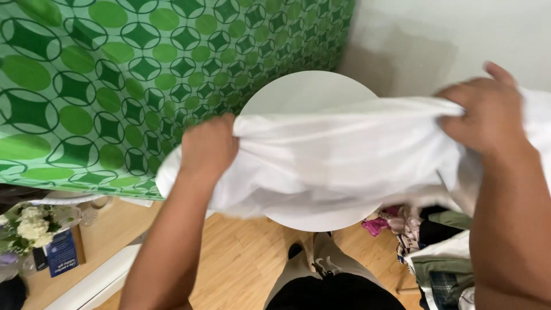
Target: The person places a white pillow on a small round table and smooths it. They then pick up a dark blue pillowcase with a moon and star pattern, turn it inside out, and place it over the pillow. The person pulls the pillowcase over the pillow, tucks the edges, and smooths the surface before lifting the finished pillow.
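Evidently both hands, left hand (208, 146) and right hand (488, 112), had fingers clenched on the white cloth (344, 155), stretching it taut over the round white table (304, 95).

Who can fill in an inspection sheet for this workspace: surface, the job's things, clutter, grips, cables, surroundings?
Surface: round white table, partly covered.
Job's things: white cloth stretched over the table between both hands.
Clutter: pile of clothes on the floor at right.
Grips: left hand and right hand each closed on the cloth's upper edge.
Cables: nothing seen.
Surroundings: green patterned curtain, wooden floor, white flowers at left.
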